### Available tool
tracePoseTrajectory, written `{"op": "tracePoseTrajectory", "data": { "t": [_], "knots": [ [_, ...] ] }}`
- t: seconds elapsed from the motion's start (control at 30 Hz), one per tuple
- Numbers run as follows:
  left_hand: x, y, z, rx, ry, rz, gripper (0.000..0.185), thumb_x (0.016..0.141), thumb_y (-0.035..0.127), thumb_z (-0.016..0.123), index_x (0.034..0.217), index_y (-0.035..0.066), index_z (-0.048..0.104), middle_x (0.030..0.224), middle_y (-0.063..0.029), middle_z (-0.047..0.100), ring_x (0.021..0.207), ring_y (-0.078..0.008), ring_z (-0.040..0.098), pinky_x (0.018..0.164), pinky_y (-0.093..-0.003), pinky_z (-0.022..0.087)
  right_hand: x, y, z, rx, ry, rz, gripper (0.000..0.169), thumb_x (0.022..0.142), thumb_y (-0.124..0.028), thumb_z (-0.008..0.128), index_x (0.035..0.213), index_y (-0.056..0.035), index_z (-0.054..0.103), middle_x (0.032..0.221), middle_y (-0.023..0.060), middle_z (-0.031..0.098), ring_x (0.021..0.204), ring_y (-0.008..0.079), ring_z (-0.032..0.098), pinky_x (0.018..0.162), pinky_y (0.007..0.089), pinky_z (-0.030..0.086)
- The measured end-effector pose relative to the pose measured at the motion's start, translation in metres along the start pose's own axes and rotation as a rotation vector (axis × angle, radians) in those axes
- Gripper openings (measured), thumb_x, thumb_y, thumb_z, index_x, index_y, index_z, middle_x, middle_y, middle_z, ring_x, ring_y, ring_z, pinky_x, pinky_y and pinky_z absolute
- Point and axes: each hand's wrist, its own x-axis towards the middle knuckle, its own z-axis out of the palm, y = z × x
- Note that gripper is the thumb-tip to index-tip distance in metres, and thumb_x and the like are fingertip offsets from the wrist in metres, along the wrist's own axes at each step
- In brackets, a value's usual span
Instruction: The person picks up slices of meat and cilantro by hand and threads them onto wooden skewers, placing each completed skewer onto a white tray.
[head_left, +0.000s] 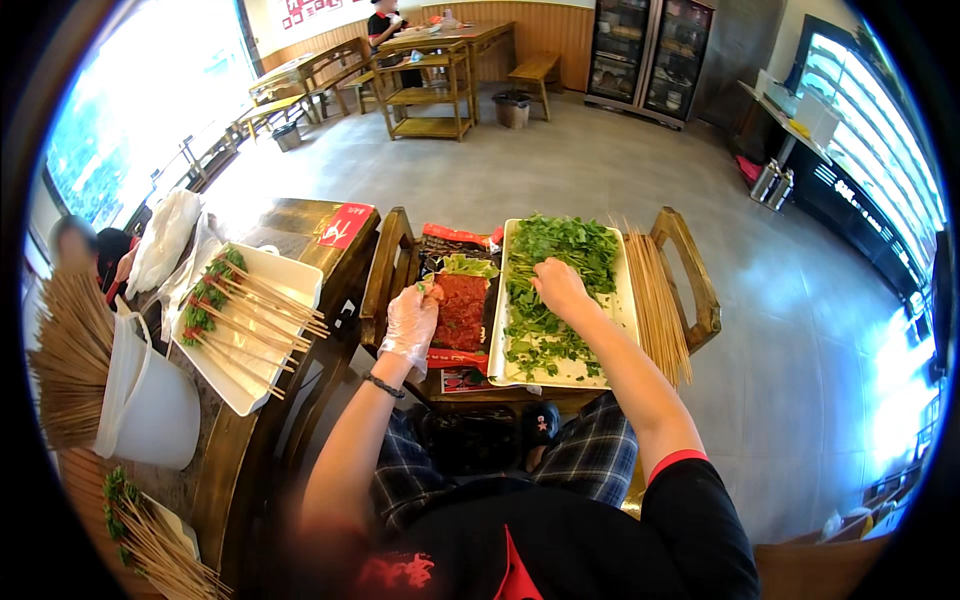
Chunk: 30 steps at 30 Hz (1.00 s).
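My left hand (412, 319), in a clear plastic glove, has its fingertips closed on a small piece of meat with a bit of green, at the left edge of a slab of red marinated meat (461, 311). That meat lies on an opened black and red plastic package. To its right, my bare right hand (559, 285) reaches into leafy green herbs (570, 247) on a cream rectangular tray (626, 322); its fingertips are partly hidden among the stems. Long bamboo skewers (656, 300) lie along the tray's right side.
On the left table, a white tray (292, 271) holds loaded skewers (247, 307) beside a white bucket (154, 405) of bamboo skewers. More loaded skewers (157, 532) lie lower left. A person (116, 251) is at far left, another (384, 30) at a back table. Raised wooden handles flank the work surface.
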Motion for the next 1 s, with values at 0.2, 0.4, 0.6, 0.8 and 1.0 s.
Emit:
{"op": "tracePoseTrajectory", "data": {
  "t": [0.2, 0.4, 0.6, 0.8, 1.0],
  "knots": [
    [-0.002, 0.002, -0.011, 0.188, -0.041, -0.006, 0.012, 0.077, 0.009, 0.054, 0.080, -0.001, 0.060, 0.071, -0.0214, 0.057, 0.066, -0.0316, 0.059, 0.058, -0.0346, 0.044, 0.017, 0.010, 0.003, -0.078, -0.083, -0.117, 0.009, 0.069, 0.001, 0.052, 0.073, 0.0010, 0.059, 0.081, 0.0183, 0.056, 0.079, 0.0343, 0.058, 0.069, 0.0405, 0.048],
    [-0.006, 0.002, -0.004, 0.209, -0.194, -0.047, 0.021, 0.076, 0.016, 0.057, 0.087, -0.001, 0.061, 0.078, -0.0226, 0.059, 0.077, -0.0339, 0.060, 0.065, -0.0371, 0.046, 0.007, 0.025, -0.019, -0.129, -0.195, -0.014, 0.011, 0.069, -0.002, 0.053, 0.075, -0.0032, 0.062, 0.079, 0.0150, 0.057, 0.079, 0.0314, 0.058, 0.068, 0.0386, 0.048],
    [-0.007, 0.014, -0.002, 0.203, -0.217, -0.045, 0.026, 0.074, 0.015, 0.058, 0.093, -0.003, 0.059, 0.084, -0.0229, 0.060, 0.081, -0.0349, 0.059, 0.069, -0.0366, 0.047, 0.002, 0.011, -0.014, 0.039, -0.069, -0.083, 0.009, 0.072, -0.010, 0.056, 0.076, -0.0050, 0.062, 0.085, 0.0122, 0.055, 0.080, 0.0293, 0.057, 0.072, 0.0388, 0.047],
    [-0.010, 0.010, 0.001, 0.156, -0.169, -0.006, 0.022, 0.075, 0.016, 0.058, 0.089, -0.001, 0.060, 0.081, -0.0227, 0.059, 0.079, -0.0363, 0.058, 0.066, -0.0373, 0.046, 0.009, 0.002, -0.002, 0.062, -0.046, -0.027, 0.009, 0.071, -0.014, 0.059, 0.075, -0.0069, 0.063, 0.090, 0.0114, 0.053, 0.083, 0.0292, 0.056, 0.071, 0.0386, 0.047],
    [-0.009, -0.007, -0.003, 0.186, -0.129, 0.025, 0.022, 0.075, 0.012, 0.056, 0.092, -0.001, 0.060, 0.081, -0.0230, 0.059, 0.079, -0.0353, 0.059, 0.068, -0.0368, 0.047, 0.015, 0.012, -0.030, 0.636, 0.152, 0.144, 0.012, 0.073, -0.014, 0.060, 0.080, -0.0050, 0.064, 0.073, 0.0103, 0.063, 0.066, 0.0232, 0.059, 0.063, 0.0314, 0.047]
  ]
}}
